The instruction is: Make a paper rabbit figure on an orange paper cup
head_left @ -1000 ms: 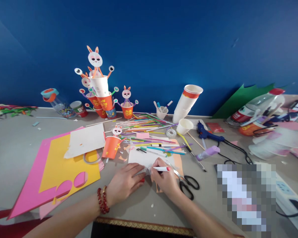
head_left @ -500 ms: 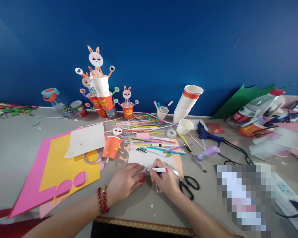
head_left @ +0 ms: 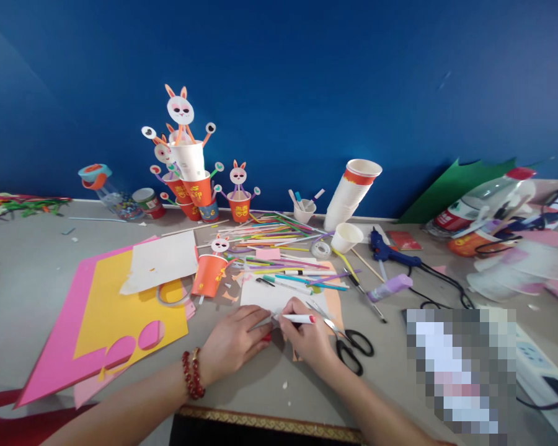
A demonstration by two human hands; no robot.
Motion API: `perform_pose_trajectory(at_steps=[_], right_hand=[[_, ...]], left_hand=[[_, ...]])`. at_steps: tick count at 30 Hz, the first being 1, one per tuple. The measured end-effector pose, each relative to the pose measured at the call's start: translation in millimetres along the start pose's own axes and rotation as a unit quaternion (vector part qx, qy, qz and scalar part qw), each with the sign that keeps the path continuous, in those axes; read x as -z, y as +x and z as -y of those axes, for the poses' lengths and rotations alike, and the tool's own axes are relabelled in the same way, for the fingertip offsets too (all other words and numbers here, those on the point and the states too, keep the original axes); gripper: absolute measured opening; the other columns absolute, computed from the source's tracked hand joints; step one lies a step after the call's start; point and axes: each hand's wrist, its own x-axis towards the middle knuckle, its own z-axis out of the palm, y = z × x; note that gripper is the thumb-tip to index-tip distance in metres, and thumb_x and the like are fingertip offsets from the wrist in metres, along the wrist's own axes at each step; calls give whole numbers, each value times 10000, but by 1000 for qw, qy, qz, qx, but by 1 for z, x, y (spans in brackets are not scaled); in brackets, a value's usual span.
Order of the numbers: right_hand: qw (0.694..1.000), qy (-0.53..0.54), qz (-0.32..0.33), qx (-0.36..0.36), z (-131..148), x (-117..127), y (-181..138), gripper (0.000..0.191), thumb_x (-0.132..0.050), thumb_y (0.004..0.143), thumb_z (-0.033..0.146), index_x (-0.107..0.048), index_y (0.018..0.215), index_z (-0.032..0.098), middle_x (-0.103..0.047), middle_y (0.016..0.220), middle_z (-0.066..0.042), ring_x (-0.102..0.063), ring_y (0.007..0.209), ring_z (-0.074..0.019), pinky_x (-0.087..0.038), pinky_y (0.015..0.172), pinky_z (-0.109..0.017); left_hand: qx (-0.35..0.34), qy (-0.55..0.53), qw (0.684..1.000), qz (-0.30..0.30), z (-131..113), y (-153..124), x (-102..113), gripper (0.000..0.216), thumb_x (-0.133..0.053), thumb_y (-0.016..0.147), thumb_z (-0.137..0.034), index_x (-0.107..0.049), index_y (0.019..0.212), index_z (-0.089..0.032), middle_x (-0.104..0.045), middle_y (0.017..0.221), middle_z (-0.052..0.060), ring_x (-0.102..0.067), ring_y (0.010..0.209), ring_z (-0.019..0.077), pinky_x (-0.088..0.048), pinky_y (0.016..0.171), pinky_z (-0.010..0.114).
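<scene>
1. Because the pen work centres on the gap between the hands, the yellow sheet [head_left: 116, 310], well left of the left hand, is best left alone.
2. Just beyond the left hand sits the orange cup [head_left: 209, 277] with a rabbit head; a low wrist should avoid knocking it.
3. The left hand [head_left: 235, 341] lies palm down, fingertips close to the pen point; whether they pinch anything, I cannot tell. Even pressure here should keep the work from creeping.
4. The white paper [head_left: 255, 298] reaches out ahead of both hands; what is being marked is too small to make out.
5. The right hand [head_left: 309, 337] grips the pen [head_left: 300, 319] between thumb and fingers, red end rightward; short, light strokes suit such small work.
6. The scissors [head_left: 338, 332] lie just right of the right hand, so that forearm wants careful placing.
</scene>
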Motion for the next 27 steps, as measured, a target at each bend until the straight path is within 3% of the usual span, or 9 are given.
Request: perform_pose_trajectory(at_steps=[27], right_hand=[[1000, 9, 4, -12, -2, -1, -1, 162, -465, 821, 213, -409, 672, 241, -477, 524, 61, -469, 508, -132, -353, 511, -213]], left_hand=[[1, 8, 1000, 9, 0, 0, 0, 306, -510, 954, -325, -605, 1213, -191, -631, 1250, 99, -570, 1140, 249, -528, 949, 427]])
